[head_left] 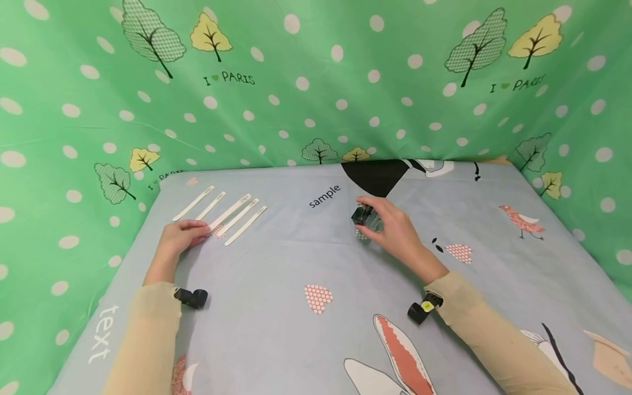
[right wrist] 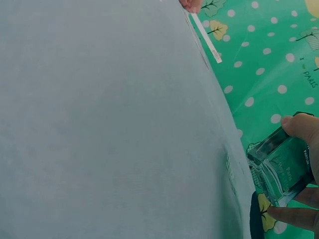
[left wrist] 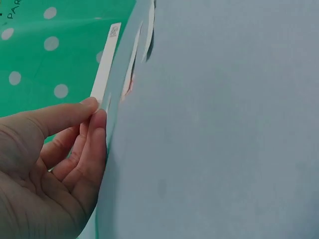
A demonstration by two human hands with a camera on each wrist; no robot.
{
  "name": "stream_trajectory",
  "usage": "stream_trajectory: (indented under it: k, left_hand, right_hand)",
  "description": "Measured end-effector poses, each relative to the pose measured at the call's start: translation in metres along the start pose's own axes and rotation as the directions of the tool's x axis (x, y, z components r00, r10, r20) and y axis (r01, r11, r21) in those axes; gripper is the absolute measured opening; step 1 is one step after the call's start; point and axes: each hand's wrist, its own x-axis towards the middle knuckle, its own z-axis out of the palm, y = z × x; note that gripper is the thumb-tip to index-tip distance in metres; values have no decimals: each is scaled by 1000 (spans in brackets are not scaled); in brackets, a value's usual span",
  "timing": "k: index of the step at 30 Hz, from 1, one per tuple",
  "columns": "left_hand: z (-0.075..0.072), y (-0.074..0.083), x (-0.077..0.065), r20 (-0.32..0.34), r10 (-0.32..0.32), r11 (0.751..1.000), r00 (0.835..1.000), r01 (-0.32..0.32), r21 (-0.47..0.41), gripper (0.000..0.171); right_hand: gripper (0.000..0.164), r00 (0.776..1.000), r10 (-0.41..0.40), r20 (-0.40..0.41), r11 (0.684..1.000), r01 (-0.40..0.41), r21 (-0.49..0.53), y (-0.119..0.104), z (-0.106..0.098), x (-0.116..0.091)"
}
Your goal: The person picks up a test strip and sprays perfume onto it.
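My left hand [head_left: 184, 237] pinches the lower end of a white paper test strip [left wrist: 105, 69] between thumb and fingers. In the left wrist view the strip slants up from the fingertips, with a small printed mark near its far end. Several similar paper strips [head_left: 246, 226] lie side by side on the cloth around it. My right hand [head_left: 399, 233] grips a dark green glass perfume bottle [right wrist: 285, 169] by its sides, thumb against fingers. The bottle is tilted, and small lettering shows on its glass. Part of it is hidden behind the fingers.
A grey-blue printed cloth [head_left: 276, 274] covers the table. Green dotted curtain fabric [head_left: 276, 55] hangs behind and at both sides. Each wrist wears a small black camera, one of them the left wrist camera [head_left: 192, 298].
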Motion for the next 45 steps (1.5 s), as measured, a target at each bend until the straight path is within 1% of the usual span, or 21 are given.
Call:
stream_trajectory:
  k: [2, 6, 11, 17, 20, 24, 31, 34, 41, 43, 45]
  left_hand:
    - [1, 3, -1, 17, 18, 1000, 1000, -18, -20, 11]
    - [3, 11, -4, 55, 54, 998, 997, -52, -32, 17]
    - [7, 19, -9, 77, 95, 995, 992, -95, -6, 22]
    - [13, 27, -14, 98, 153, 987, 983, -157, 35, 31]
    - [17, 30, -15, 109, 165, 984, 980, -172, 49, 34]
    - [20, 36, -20, 113, 175, 981, 978, -183, 61, 34]
    - [27, 47, -29, 137, 231, 970, 963, -239, 47, 34]
    - [30, 49, -30, 141, 248, 966, 958, -256, 44, 34]
    - [38, 54, -33, 160, 285, 951, 945, -299, 71, 41]
    - [40, 63, -41, 171, 286, 951, 943, -302, 71, 39]
    - [43, 65, -42, 177, 291, 949, 940, -307, 68, 39]
  right_hand:
    - [64, 1000, 2, 0, 1000, -2, -2, 0, 0, 0]
    - [64, 1000, 4, 2, 1000, -4, -3, -1, 0, 0]
    - [64, 1000, 9, 6, 1000, -9, 6, -1, 0, 0]
    - [64, 999, 36, 15, 999, -35, -4, 0, 0, -1]
    - [64, 999, 44, 20, 999, -44, -7, 0, 0, -1]
    - [64, 999, 47, 22, 999, -47, -7, 0, 0, -2]
    - [64, 999, 46, 19, 999, -46, -2, 0, 0, -1]
    - [64, 999, 40, 16, 999, -40, 1, 0, -1, -1]
    - [64, 999, 30, 12, 1000, -30, 2, 0, -1, -1]
    - [64, 1000, 29, 11, 1000, -29, 1, 0, -1, -1]
    - [64, 1000, 27, 11, 1000, -27, 2, 0, -1, -1]
